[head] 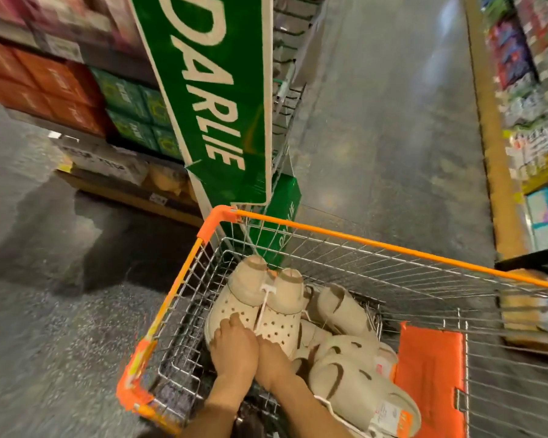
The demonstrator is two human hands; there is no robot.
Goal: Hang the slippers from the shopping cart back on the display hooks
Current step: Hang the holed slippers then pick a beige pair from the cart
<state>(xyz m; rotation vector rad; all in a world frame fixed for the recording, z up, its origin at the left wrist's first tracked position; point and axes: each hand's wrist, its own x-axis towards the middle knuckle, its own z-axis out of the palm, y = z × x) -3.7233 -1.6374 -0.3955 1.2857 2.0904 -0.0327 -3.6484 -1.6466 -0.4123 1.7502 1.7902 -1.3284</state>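
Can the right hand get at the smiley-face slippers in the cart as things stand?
Probably yes. The right hand rests on the perforated clogs, right beside the smiley slippers, which lie uncovered on top in the cart. Nothing blocks the way.

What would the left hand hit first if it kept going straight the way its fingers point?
The left hand already rests on the perforated cream slipper pair. Pushed further along its fingers, it would likely slide up that pair toward the cart's front wire wall, though depth is hard to judge.
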